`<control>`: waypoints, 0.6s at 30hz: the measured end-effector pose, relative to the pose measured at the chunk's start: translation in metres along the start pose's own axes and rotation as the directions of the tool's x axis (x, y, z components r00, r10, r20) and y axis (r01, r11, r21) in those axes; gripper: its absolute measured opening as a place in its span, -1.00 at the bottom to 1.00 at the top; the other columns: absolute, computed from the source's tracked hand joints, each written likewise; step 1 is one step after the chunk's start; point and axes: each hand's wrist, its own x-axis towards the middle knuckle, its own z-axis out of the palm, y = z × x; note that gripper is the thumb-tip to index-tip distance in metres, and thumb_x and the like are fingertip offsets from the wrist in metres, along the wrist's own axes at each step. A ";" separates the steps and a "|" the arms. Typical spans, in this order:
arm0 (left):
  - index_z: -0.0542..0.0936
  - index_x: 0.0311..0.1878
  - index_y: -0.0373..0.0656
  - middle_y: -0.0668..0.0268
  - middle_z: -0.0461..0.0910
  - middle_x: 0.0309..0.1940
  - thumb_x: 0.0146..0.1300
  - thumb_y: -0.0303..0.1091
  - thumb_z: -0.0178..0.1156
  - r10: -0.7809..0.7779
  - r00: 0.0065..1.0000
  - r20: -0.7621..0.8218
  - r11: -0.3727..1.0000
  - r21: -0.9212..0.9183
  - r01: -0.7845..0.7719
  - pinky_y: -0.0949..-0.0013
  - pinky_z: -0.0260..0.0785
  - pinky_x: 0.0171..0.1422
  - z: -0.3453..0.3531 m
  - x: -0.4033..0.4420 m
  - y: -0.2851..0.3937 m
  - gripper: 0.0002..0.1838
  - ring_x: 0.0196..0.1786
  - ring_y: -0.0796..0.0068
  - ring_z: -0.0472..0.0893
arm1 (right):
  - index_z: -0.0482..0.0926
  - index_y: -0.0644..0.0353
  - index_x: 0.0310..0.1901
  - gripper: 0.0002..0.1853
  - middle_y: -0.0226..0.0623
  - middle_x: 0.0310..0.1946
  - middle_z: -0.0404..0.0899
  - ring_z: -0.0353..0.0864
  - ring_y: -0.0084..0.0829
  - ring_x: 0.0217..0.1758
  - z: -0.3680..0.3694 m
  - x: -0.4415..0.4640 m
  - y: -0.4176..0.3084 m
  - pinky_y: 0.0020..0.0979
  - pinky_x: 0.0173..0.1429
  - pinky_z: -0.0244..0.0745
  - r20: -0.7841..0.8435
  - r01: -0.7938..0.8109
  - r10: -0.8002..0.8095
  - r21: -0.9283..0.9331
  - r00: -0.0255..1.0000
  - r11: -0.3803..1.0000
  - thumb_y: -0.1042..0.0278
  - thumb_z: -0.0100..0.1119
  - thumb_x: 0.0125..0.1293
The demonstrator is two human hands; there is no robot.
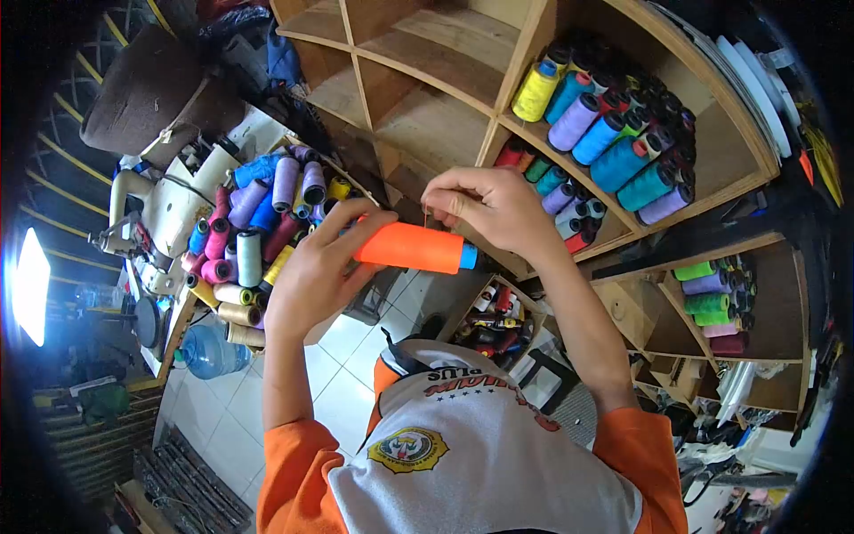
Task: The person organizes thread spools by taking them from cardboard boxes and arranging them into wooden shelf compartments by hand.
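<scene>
Head view: should the left hand (325, 254) loosen its clasp around one end, the orange spool (414, 246) could slip; a sharp tug by the right hand (487, 205), pinched on what looks like a fine strand (425, 216), could snap it. The spool is in front of the wooden shelf (436, 129), inside the left fingers, the right fingertips just off its shelf-facing side.

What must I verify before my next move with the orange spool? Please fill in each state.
1. Left hand grips the orange spool: ok.
2. Spool's blue end uncovered: ok.
3. Right hand pinches a thread: cannot tell, too fine to see surely.
4. Loose spools beside the sewing machine in tidy rows: not ok, they lie heaped.
5. Blue water bottle apart from both hands: ok.
</scene>
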 end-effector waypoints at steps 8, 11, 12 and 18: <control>0.55 0.05 -0.20 0.13 0.53 -0.02 -0.08 -0.38 0.44 -0.032 0.969 -0.244 0.968 -0.249 -0.030 0.26 0.36 0.17 0.007 0.003 -0.011 -0.46 0.06 0.16 0.54 | 0.64 0.28 -0.15 -0.82 -0.33 -0.38 0.65 0.60 -0.60 -0.32 0.015 -0.007 0.039 -0.52 -0.19 0.49 0.015 0.086 -0.090 0.192 0.996 0.978 0.37 0.20 0.30; 0.56 0.05 -0.20 0.13 0.54 -0.04 -0.12 -0.45 0.43 -0.111 0.916 -0.386 0.974 -0.224 0.023 0.28 0.41 0.11 0.017 0.003 -0.021 -0.45 0.00 0.20 0.58 | 0.64 0.31 -0.18 -0.81 -0.37 -0.42 0.62 0.56 -0.63 -0.38 0.031 -0.015 0.043 -0.57 -0.25 0.47 0.000 -0.022 0.024 0.330 1.000 0.944 0.35 0.17 0.35; 0.57 0.04 -0.20 0.14 0.55 -0.05 -0.13 -0.47 0.43 -0.122 0.904 -0.410 0.986 -0.156 0.063 0.28 0.42 0.08 0.022 0.004 -0.018 -0.45 -0.02 0.19 0.58 | 0.64 0.32 -0.18 -0.81 -0.37 -0.42 0.62 0.56 -0.63 -0.38 0.035 -0.017 0.039 -0.57 -0.26 0.47 -0.025 -0.020 0.030 0.335 0.999 0.942 0.35 0.17 0.35; 0.55 -0.10 -0.23 0.11 0.43 -0.13 -0.22 -0.61 0.32 0.145 0.835 -0.531 0.960 0.278 0.010 0.20 0.44 -0.13 0.065 0.004 -0.011 -0.54 -0.15 0.09 0.52 | 0.59 0.30 -0.07 -0.72 -0.30 -0.29 0.66 0.66 -0.51 -0.28 0.041 -0.017 0.039 -0.53 -0.16 0.55 0.016 -0.305 0.388 0.648 0.921 0.698 0.25 0.19 0.34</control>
